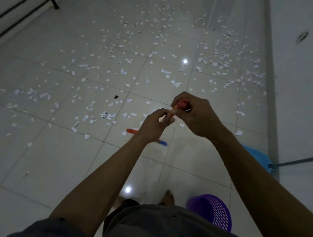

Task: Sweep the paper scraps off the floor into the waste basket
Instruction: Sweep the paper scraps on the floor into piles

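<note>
White paper scraps lie scattered over the glossy tiled floor, thickest ahead and to the right. I hold a broom upright in front of me. My right hand is closed over its red handle top. My left hand grips the orange handle just below. The broom's head, orange and blue, shows on the floor under my left wrist, mostly hidden. A purple slotted waste basket stands on the floor by my right foot.
A blue dustpan with a grey handle rests at the right, against a raised lighter strip of floor that has a round drain. A black metal frame crosses the far left corner. My bare foot stands near the basket.
</note>
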